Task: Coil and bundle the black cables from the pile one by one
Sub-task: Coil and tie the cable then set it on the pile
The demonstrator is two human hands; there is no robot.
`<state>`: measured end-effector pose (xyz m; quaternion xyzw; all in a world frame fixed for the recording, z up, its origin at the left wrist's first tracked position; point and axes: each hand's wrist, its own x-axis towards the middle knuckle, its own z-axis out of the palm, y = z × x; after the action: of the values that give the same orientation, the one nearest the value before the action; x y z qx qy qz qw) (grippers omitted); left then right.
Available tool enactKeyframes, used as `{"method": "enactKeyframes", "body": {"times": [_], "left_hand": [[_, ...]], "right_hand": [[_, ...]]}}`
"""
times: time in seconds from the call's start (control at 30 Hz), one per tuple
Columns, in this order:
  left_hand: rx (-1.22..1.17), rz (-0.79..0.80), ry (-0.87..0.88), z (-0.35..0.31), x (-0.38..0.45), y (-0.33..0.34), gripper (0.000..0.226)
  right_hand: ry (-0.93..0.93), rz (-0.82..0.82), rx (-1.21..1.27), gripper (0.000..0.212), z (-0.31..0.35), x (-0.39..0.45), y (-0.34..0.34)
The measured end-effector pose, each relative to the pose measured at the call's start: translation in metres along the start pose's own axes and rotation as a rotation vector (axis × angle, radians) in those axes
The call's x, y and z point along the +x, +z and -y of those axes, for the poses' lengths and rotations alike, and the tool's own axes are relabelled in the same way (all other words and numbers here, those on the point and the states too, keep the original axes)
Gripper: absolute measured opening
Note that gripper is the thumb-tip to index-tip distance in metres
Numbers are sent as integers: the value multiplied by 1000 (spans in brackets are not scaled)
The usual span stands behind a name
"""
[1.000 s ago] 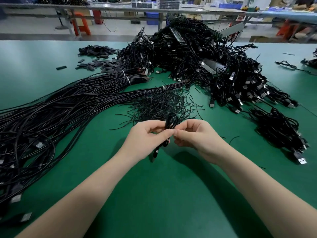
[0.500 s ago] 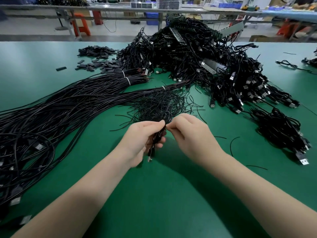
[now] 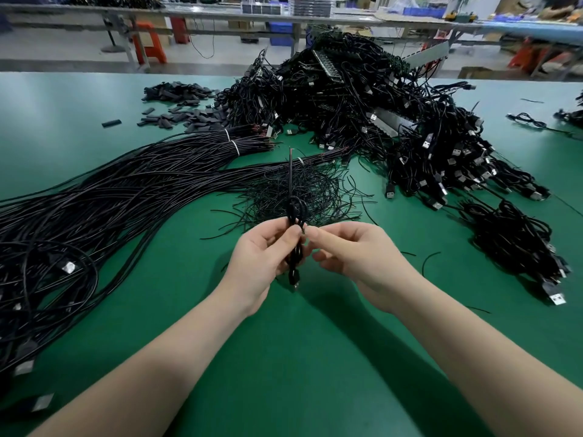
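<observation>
Head view: left hand point(image 3: 262, 257) gripped the coiled black rubber cable point(image 3: 296, 238); right hand point(image 3: 353, 257) pinched a thin black tie point(image 3: 304, 230) beside it, above the green worktop point(image 3: 299, 357).

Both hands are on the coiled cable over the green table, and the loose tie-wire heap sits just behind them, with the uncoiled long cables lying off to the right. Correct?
Not quite. The head view shows the uncoiled long cables lying to the left. The rest stands: left hand and right hand on the coiled cable, tie-wire heap behind.
</observation>
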<state>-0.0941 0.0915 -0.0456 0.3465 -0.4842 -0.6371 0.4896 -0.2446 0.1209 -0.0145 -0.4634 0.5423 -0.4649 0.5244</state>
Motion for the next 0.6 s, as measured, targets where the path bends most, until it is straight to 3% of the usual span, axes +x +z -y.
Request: {"method": "enactKeyframes", "body": {"times": [0.17,0.23,0.3,0.37,0.43,0.53,0.6], "left_hand": [[52,48,9,1,-2,1,18],[50,53,12,1,-2,2,18],[48,29,7,1,-3,4,16],[36,-6,-21,-1,-2,5,16],[41,-7,-59,-4,0,4,27],[39,39,-143,-9,0,0,35],[0,43,-161,-9,1,-1,31]], "right_hand": [[56,63,152,12,-1,2,0],[21,77,128,7,-4,3,-1],[-99,-16,-4,7,-9,4,0],[-359,-188,-318,9,-15,5,3],[-777,-281,-762,9,-17,6,4],[-1282,-190,-1242,16,-14,8,-6],[-1352,-146,-1288,26,-9,11,-11]]}}
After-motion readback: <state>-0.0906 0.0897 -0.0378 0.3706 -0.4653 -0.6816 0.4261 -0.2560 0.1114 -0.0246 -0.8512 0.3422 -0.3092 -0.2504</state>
